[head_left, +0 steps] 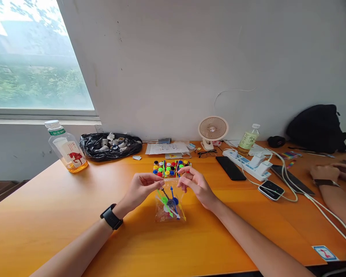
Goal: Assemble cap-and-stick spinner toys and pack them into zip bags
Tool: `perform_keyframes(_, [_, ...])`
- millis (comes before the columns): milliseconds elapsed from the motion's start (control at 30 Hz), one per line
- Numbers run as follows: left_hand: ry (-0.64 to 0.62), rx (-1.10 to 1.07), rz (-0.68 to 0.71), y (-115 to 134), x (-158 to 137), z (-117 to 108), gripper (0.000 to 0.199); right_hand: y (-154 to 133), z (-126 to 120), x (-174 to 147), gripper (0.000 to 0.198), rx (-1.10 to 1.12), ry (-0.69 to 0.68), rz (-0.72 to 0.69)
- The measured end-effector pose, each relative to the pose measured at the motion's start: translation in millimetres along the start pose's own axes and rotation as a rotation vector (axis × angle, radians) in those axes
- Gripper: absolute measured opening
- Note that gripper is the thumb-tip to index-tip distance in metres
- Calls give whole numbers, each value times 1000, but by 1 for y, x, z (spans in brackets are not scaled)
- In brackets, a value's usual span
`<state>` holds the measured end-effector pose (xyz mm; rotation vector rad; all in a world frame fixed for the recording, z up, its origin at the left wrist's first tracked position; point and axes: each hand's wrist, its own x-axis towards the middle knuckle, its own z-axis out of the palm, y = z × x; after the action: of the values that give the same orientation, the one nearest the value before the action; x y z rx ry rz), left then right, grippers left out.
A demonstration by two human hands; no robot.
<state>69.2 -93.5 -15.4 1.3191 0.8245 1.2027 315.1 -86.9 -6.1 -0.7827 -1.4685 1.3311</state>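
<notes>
A small transparent plastic bag (170, 215) hangs upright over the table in front of me. Inside it are colourful arrow-shaped pieces and round pieces in green, blue, white and yellow. Thumb and forefinger of my left hand (144, 187) pinch the bag's top left corner. At the top right corner, my right hand (196, 186) has its fingers curled and closed on the bag's edge. Just behind the bag, rows of colourful round pieces (160, 169) with thin sticks lie on the table, partly hidden by my hands and the bag.
On the wooden table (60, 215) stand a large tea bottle (67, 148), a black plastic bag (95, 152), a fan (213, 129) and a smaller bottle (248, 140). A phone (230, 168) and a power strip (233, 158) with cables lie right. Another person's hands (324, 173) rest far right.
</notes>
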Motion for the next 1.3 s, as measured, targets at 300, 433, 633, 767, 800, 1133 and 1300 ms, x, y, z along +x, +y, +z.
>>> perform_keyframes(300, [-88, 155, 103, 1, -4, 8, 28, 6, 20, -1, 40, -115, -48, 99])
perform_keyframes(433, [-117, 86, 60, 0, -6, 16, 34, 7, 19, -2, 39, -116, -39, 81])
perform_keyframes(633, [-122, 70, -47, 0, -2, 9, 32, 7, 9, 1, 39, -168, 5, 77])
perform_keyframes(767, [-60, 46, -83, 6, 2, 2, 36, 7, -2, 4, 37, -118, 34, 76])
perform_keyframes(800, [-50, 36, -87, 7, 2, 2, 36, 7, -4, 5, 36, -105, 36, 72])
perform_keyframes(1133, [-10, 67, -30, 5, 6, -6, 34, 7, -7, 6, 23, -54, 43, 44])
perform_keyframes(1300, [-79, 77, -45, 4, 9, -14, 33, 10, -12, 7, 17, -18, 87, 39])
